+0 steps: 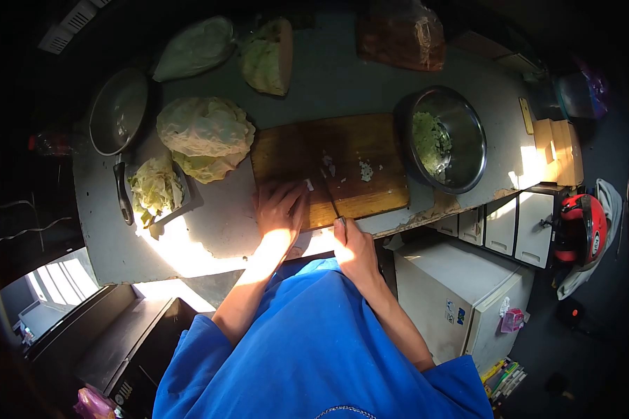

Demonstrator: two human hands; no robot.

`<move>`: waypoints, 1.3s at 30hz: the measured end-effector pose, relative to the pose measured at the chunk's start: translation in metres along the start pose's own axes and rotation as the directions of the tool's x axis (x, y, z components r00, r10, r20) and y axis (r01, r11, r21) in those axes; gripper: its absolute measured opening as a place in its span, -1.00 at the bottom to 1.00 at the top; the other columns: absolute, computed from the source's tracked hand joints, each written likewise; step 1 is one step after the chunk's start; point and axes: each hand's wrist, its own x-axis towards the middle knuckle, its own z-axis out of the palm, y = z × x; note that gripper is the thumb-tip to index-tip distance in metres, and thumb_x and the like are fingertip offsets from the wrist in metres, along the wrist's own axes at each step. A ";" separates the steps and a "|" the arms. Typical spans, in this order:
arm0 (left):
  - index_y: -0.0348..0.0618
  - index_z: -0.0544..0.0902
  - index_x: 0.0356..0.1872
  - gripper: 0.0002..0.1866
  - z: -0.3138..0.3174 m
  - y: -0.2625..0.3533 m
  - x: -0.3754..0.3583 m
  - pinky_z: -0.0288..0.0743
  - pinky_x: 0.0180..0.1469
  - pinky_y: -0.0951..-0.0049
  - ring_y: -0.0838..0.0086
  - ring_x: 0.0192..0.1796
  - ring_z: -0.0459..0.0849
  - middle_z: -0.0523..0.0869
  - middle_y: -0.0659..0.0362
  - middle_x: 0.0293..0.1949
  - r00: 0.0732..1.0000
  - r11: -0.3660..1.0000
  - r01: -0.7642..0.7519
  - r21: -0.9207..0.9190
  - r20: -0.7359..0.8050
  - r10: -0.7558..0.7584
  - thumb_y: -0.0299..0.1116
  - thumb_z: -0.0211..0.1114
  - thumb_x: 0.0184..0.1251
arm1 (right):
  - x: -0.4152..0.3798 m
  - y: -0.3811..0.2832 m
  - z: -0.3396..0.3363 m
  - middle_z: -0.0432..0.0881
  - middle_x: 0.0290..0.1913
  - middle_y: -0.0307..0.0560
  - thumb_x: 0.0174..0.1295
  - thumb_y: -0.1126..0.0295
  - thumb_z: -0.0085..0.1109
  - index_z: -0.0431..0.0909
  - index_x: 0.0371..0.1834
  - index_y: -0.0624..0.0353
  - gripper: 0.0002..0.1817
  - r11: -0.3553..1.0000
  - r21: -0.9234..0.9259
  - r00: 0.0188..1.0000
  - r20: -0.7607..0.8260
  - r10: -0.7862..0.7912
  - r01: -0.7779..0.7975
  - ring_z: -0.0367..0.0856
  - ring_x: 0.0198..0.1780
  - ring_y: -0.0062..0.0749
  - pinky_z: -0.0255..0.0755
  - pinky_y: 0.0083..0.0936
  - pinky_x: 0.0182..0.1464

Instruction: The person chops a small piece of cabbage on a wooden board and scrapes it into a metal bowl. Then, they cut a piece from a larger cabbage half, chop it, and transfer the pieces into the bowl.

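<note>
My right hand [356, 250] is wrapped round the handle of a knife [330, 195], whose blade lies over the wooden cutting board [377, 143]. At the board's left front part, my left hand [282, 208] rests with its fingers bent over a small pale piece [309, 185]; what lies beneath the palm is hidden. Small chopped pale bits [365, 170] are scattered on the board right of the blade. Just right of the board, a metal bowl [472, 143] holds chopped green cabbage [430, 140].
Left of the board are a cabbage [206, 133], loose leaves [155, 188] and a pan [119, 112]. Behind stand a cut cabbage [267, 59], a clear bag [194, 47] and a reddish bag [400, 38]. A white cabinet [454, 272] stands below the table [223, 202].
</note>
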 end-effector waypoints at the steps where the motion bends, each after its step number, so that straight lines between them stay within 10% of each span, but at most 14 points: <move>1: 0.08 0.85 -0.08 -0.81 -0.001 0.000 0.000 0.38 0.24 0.15 0.24 0.08 0.61 0.82 0.31 -0.04 1.000 1.000 0.002 0.001 -0.001 -0.002 -0.27 0.46 0.31 | -0.001 0.001 -0.002 0.62 -0.49 0.37 0.57 0.24 0.04 0.48 -0.22 0.30 -0.69 1.000 -0.001 1.000 0.002 -0.001 0.001 0.64 -0.31 0.44 0.46 0.10 -0.31; 13: 0.04 0.85 -0.12 -0.83 0.001 -0.001 -0.001 0.37 0.23 0.11 0.24 0.11 0.60 0.83 0.32 -0.05 1.000 1.000 0.015 0.023 0.023 -0.015 -0.29 0.46 0.30 | -0.021 0.023 0.014 0.66 -0.42 0.34 0.44 0.48 0.06 0.49 -0.20 0.34 -0.88 0.924 -0.149 0.936 0.032 -0.350 0.351 0.67 -0.36 0.36 0.56 0.02 -0.36; 15: 0.03 0.84 -0.12 -0.83 0.001 0.000 -0.001 0.37 0.23 0.11 0.23 0.10 0.60 0.82 0.31 -0.05 1.000 1.000 0.012 0.027 0.022 -0.012 -0.30 0.46 0.30 | -0.020 0.032 0.019 0.68 -0.04 0.30 0.26 0.59 0.17 0.57 0.00 0.32 -0.76 0.879 -0.275 0.919 0.063 -0.389 0.391 0.69 -0.38 0.22 0.63 -0.10 -0.28; 24: 0.02 0.85 -0.12 -0.81 0.000 0.000 -0.001 0.36 0.25 0.11 0.23 0.11 0.62 0.82 0.29 -0.07 0.999 0.997 0.001 -0.083 -0.036 -0.004 -0.30 0.47 0.25 | 0.001 0.006 0.005 0.64 -0.47 0.34 0.55 0.27 0.07 0.49 -0.22 0.31 -0.72 1.000 0.001 0.999 -0.012 -0.030 0.030 0.65 -0.33 0.40 0.43 0.10 -0.35; 39: 0.04 0.85 -0.15 -0.83 0.004 -0.003 -0.003 0.34 0.30 0.14 0.28 0.13 0.62 0.84 0.31 -0.08 0.999 0.998 0.047 -0.037 0.002 -0.047 -0.27 0.45 0.27 | -0.018 0.019 0.016 0.62 -0.48 0.30 0.43 0.47 0.10 0.50 -0.17 0.33 -0.88 0.949 -0.050 0.949 -0.039 -0.314 0.312 0.67 -0.38 0.33 0.53 0.01 -0.38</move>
